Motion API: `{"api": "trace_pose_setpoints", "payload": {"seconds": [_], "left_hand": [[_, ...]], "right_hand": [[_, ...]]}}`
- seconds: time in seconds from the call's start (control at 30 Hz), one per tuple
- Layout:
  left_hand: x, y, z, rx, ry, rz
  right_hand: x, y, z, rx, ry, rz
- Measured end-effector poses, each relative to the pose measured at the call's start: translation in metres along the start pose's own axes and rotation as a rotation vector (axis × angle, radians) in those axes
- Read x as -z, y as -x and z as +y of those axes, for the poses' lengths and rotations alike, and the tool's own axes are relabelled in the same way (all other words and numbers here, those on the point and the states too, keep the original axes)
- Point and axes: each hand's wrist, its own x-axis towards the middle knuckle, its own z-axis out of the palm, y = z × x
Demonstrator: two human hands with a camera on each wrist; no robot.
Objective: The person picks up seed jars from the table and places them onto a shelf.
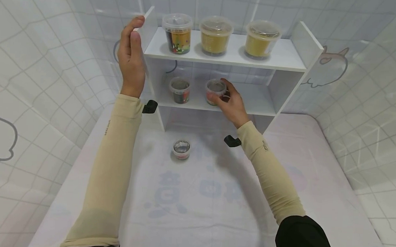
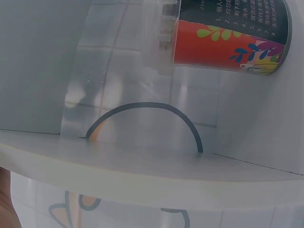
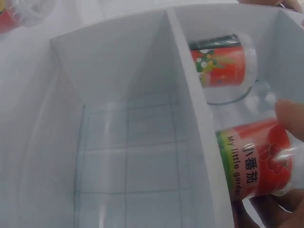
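Observation:
My right hand [image 1: 233, 106] grips a small lidded plastic cup [image 1: 214, 87] on the lower board of a white shelf unit [image 1: 252, 98]. Its red label with printed cherry tomatoes [image 3: 273, 156] faces the right wrist camera, fingers and thumb around the lid end. Left of it, on the same board, stands another small cup [image 1: 180, 91] with a dark and red label. With fingers straight and pointing up, my left hand [image 1: 132, 63] rests against the unit's left side panel [image 1: 148, 25].
Three larger lidded tubs stand on the top board: a patterned one [image 1: 180, 39] and two yellow ones [image 1: 216, 42] [image 1: 258, 45]. On the cloth-covered table [image 1: 193, 219], in front of the unit, sits one more small cup [image 1: 181, 150]. Tiled-pattern sheeting [image 1: 368, 108] surrounds the table.

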Motion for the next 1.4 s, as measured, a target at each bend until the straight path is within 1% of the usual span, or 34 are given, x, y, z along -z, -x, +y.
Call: {"api": "trace_pose_setpoints", "payload": {"seconds": [0.17,0.53,0.7,0.87,0.97,1.13,1.37,1.4], "left_hand": [[0.0,0.0,0.001,0.0,-0.001,-0.001],[0.001,0.0,0.0,0.003,0.0,0.008],[0.002,0.0,0.0,0.002,0.005,0.005],[0.001,0.0,-0.001,0.0,0.003,-0.001],[0.0,-0.001,-0.002,-0.003,-0.001,-0.002],[0.001,0.0,-0.001,-0.001,-0.006,0.002],[0.001,0.0,0.001,0.0,-0.021,-0.004],[0.002,0.0,0.001,0.0,-0.024,-0.003]], "right_hand": [[0.0,-0.001,0.001,-0.007,-0.005,-0.007],[-0.004,-0.002,0.006,-0.008,-0.028,0.022],[-0.005,-0.002,0.006,-0.017,-0.074,0.024],[-0.005,0.001,0.005,-0.021,-0.142,0.068],[-0.004,0.003,0.005,-0.005,-0.178,0.094],[-0.001,0.007,0.005,0.048,-0.242,0.123],[-0.001,0.015,0.008,0.091,-0.299,0.182],[-0.002,0.018,0.005,0.1,-0.307,0.188]]}}
